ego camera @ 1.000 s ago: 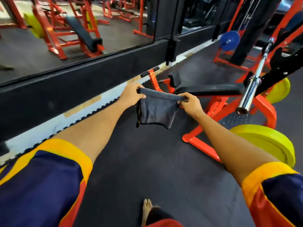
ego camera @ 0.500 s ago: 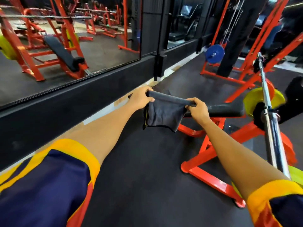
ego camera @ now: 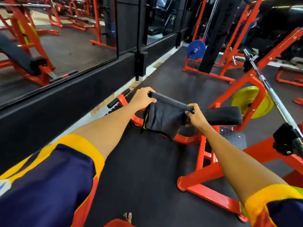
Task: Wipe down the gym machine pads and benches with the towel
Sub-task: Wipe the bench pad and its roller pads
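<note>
Towel [ego camera: 162, 118] stays stretched between left hand [ego camera: 141, 99] and right hand [ego camera: 196, 116], both gripping its rolled top edge, now nearer the bench pad [ego camera: 223, 114], wiping not yet begun.

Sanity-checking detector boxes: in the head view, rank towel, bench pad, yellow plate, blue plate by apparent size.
1. towel, nearest the camera
2. yellow plate and bench pad: look alike, both partly hidden, unranked
3. blue plate, farthest away

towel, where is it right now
Head view, centre: the grey towel hangs stretched between the left hand and right hand, in front of the black bench pad.
</note>
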A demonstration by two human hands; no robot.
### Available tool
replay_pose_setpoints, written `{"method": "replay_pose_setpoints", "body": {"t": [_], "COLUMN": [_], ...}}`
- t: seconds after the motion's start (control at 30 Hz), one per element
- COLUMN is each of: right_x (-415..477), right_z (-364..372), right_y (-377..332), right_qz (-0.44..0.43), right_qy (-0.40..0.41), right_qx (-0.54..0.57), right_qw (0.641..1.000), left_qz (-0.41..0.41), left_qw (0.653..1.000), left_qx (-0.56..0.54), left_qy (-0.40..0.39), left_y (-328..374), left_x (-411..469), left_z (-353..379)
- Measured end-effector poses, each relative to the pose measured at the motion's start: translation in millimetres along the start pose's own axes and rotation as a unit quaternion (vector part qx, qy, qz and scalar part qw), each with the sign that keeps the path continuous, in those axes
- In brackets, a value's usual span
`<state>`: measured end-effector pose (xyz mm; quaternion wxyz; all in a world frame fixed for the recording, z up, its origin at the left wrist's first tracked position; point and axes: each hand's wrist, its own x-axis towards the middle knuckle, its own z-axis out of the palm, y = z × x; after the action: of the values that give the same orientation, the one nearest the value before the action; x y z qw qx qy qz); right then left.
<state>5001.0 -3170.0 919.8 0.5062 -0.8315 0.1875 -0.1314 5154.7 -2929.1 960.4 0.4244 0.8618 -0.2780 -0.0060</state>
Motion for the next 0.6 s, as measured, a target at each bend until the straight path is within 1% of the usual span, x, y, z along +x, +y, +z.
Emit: {"method": "replay_pose_setpoints", "body": {"t": [0.13, 0.33, 0.5, 0.6], "right_x": [58.3, 136.6, 218.3, 267.9], "right_z": [13.8, 23.5, 35.3, 37.9], "right_y": [1.7, 34.9, 62.0, 86.1], "right_qz": [0.016, 0.07, 0.091, 0.095], "right_qy": [0.037, 0.058, 0.054, 0.066], "right_qx": [0.04, -0.043, -0.054, -0.055], "right_qw": [0.998, 0.995, 0.993, 0.992], "left_qz": [-0.011, -0.022, -0.048, -0.066], "left_qw": [0.999, 0.997, 0.995, 0.993], "left_qx": [-0.003, -0.034, -0.034, -0.027], "left_qy": [-0.034, -0.069, -0.079, -0.095], "left_y": [-29.5, -66.7, -106.0, -122.4], "left_x": [74.1, 155.6, 226.2, 266.2], "left_z": [6.1, 42.2, 83.7, 105.4]}}
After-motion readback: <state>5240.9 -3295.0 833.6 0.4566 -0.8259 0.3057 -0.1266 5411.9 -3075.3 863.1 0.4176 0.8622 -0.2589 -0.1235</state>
